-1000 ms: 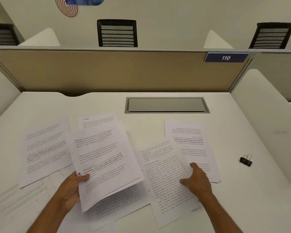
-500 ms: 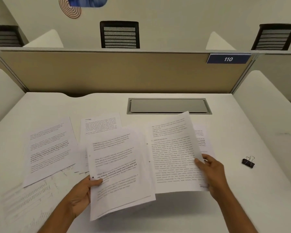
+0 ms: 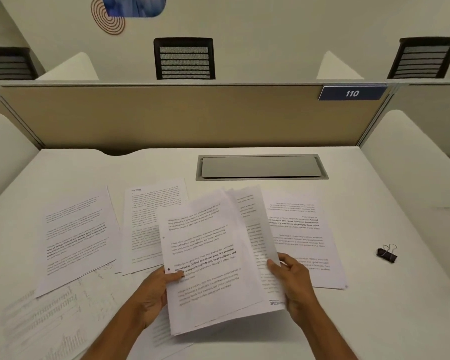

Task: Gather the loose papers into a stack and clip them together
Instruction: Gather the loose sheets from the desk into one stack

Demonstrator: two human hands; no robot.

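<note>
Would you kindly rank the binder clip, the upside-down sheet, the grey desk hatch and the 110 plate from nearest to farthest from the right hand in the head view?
1. Upside-down sheet, just beside the right hand.
2. Binder clip, farther right.
3. Grey desk hatch, toward the back.
4. 110 plate, on the divider.

Left hand: fingers hidden behind held stack, only thumb on front. Right hand: grip on stack's back side not visible. Number of sheets in stack: cannot tell. Chart sheet at near-left corner of tabletop: blurred, cut by bottom edge. Middle sheet: near-right part covered by stack. Both forearms cut off.
</note>
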